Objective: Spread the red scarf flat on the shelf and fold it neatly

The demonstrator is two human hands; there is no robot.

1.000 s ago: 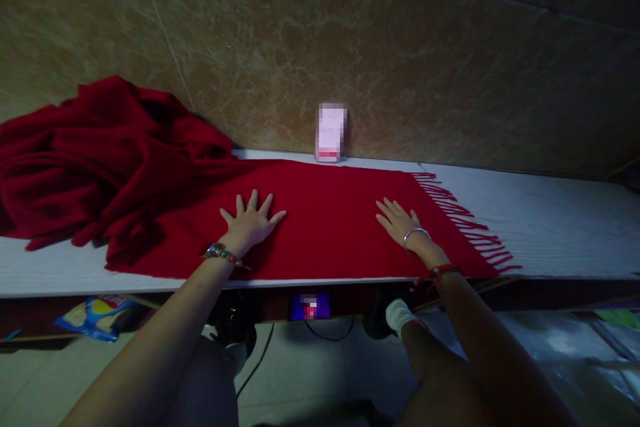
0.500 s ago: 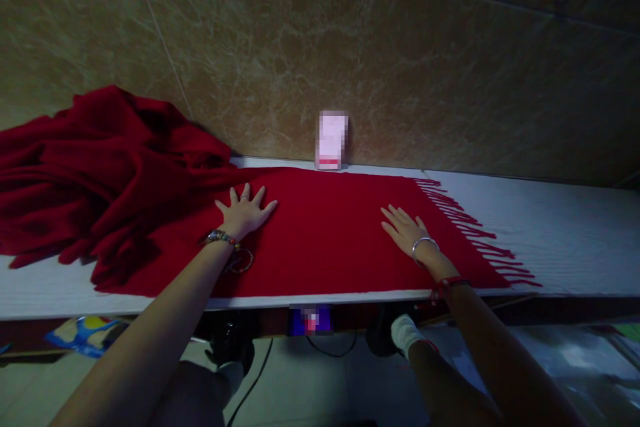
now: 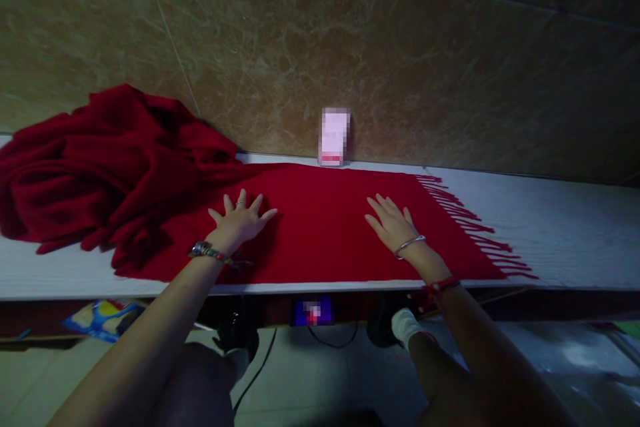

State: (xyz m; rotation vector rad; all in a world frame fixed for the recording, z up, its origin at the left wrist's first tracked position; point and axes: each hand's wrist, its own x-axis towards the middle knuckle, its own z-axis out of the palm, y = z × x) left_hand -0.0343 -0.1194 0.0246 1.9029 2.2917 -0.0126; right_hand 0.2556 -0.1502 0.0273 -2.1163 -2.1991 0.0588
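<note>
A red scarf [image 3: 320, 227] with a fringe [image 3: 465, 223] at its right end lies spread flat across a long white surface. Its left part is heaped in loose, crumpled folds [image 3: 125, 160]. My left hand [image 3: 240, 220] is over the flat cloth near the heap, palm down with the fingers spread. Toward the fringed end, my right hand [image 3: 393, 223] rests palm down on the scarf, fingers stretched out. Neither hand grips the cloth.
Against the tiled wall [image 3: 280, 47] stands a phone [image 3: 334, 137] with a blurred screen. Below the front edge of the white surface [image 3: 565, 233] are a small lit screen [image 3: 313, 311], a black cable [image 3: 257, 373] and a blue and yellow packet [image 3: 103, 319].
My right hand has slid left, away from the fringe. My left hand has shifted slightly left and lower. The heaped part sits a little further right in view.
</note>
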